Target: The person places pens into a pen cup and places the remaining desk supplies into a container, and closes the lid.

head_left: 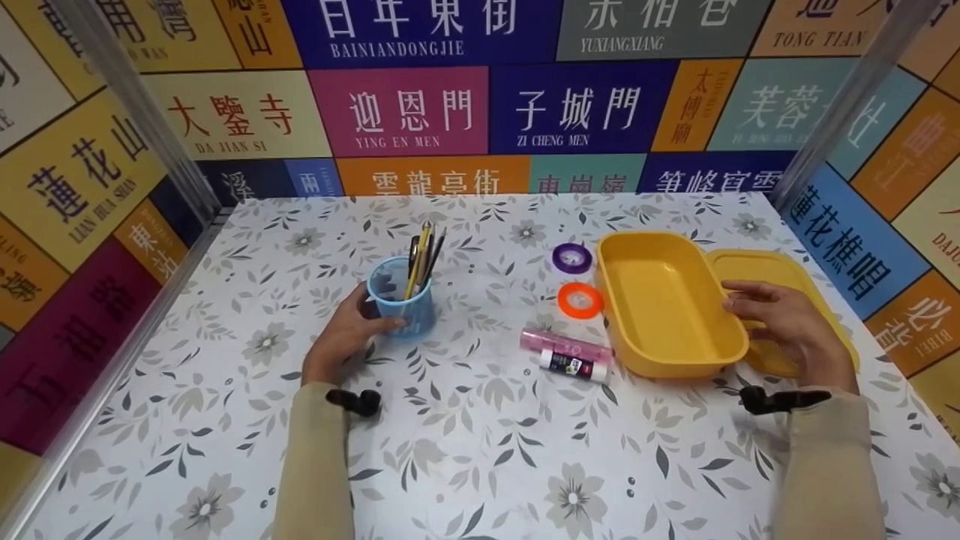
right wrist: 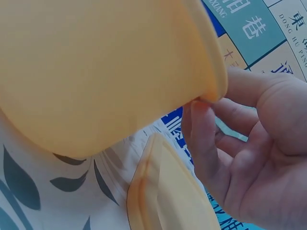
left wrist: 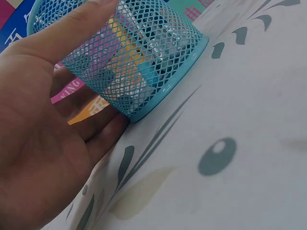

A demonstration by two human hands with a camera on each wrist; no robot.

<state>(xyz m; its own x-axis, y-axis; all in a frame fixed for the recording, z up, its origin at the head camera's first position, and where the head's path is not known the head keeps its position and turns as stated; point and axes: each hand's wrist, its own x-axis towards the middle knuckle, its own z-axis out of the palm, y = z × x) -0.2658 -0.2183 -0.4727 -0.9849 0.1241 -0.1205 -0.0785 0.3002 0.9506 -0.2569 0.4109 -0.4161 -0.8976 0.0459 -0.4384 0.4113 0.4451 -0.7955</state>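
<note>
My left hand (head_left: pixel 346 330) grips a light blue mesh pen cup (head_left: pixel 409 311) that holds pencils and pens (head_left: pixel 422 262). In the left wrist view the thumb lies across the mesh wall, and other fingers are behind and under the cup (left wrist: pixel 144 62), whose base looks slightly tilted. Over on the right, my right hand (head_left: pixel 787 319) pinches the right rim of a yellow plastic box (head_left: pixel 664 300), which has nothing inside. The right wrist view shows fingertips (right wrist: pixel 201 108) under that rim. A yellow lid (head_left: pixel 780 270) lies beside the box, partly hidden by the hand.
Left of the box lie a purple tape roll (head_left: pixel 572 258), an orange tape roll (head_left: pixel 580 300), a pink see-through tube (head_left: pixel 555 343) and a white-and-black glue stick (head_left: pixel 574 365). A floral cloth (head_left: pixel 465 450) covers the table. Panels with lettering (head_left: pixel 412 109) stand behind and at both sides.
</note>
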